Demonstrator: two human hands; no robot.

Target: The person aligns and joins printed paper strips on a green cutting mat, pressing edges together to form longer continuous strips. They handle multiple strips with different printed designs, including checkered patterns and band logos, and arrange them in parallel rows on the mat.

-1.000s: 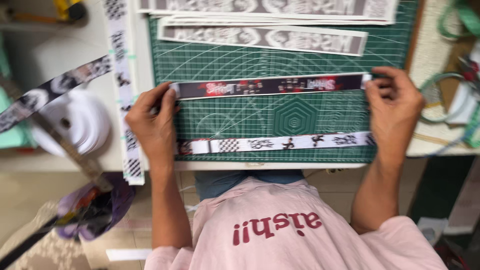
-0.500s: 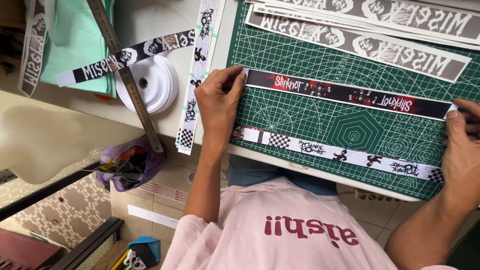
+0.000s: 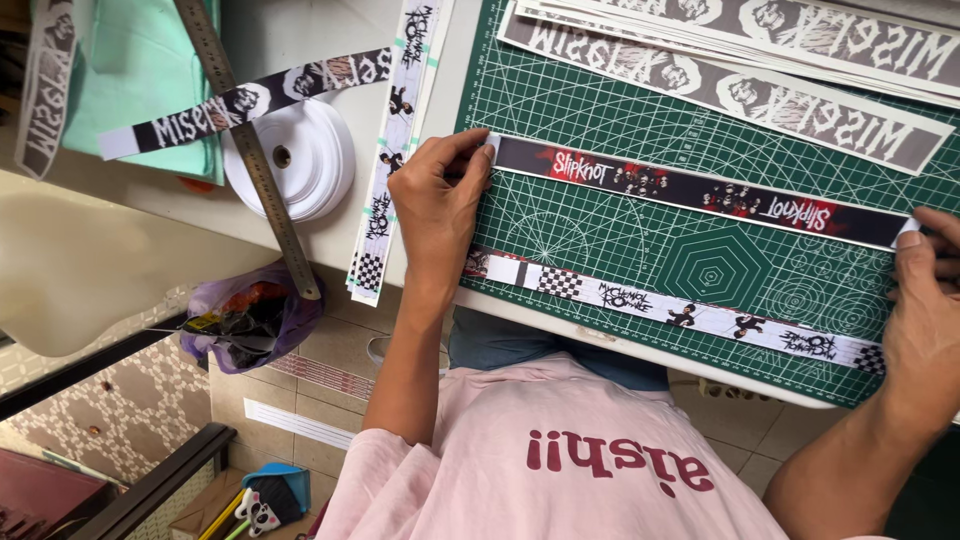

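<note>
**A:** In the head view, what did the left hand [image 3: 437,215] have?

**B:** It pinched the near end of a dark printed strip [image 3: 700,192] between thumb and fingertips, pressing it onto the green cutting mat [image 3: 620,240]. The strip ran away from that hand across the mat to the right hand [image 3: 925,310], whose fingers were closed on its white far tip at the frame's edge.

**A:** So both were gripping it?

**B:** Yes, one at each end, with the strip stretched flat between them.

**A:** What lay nearer the person's body than the strip?

**B:** A white strip with chequered ends [image 3: 680,312], flat on the mat just under the left wrist and reaching toward the right hand.

**A:** And beyond the hands?

**B:** Wider grey printed strips [image 3: 760,95], stacked along the mat's far side.

**A:** Outward from the left hand?

**B:** Just beside it, a narrow pale strip [image 3: 392,150] lay on the white tabletop [image 3: 300,50]; farther out sat a roll of white tape [image 3: 300,160], with a steel ruler [image 3: 245,140] lying across it.
</note>
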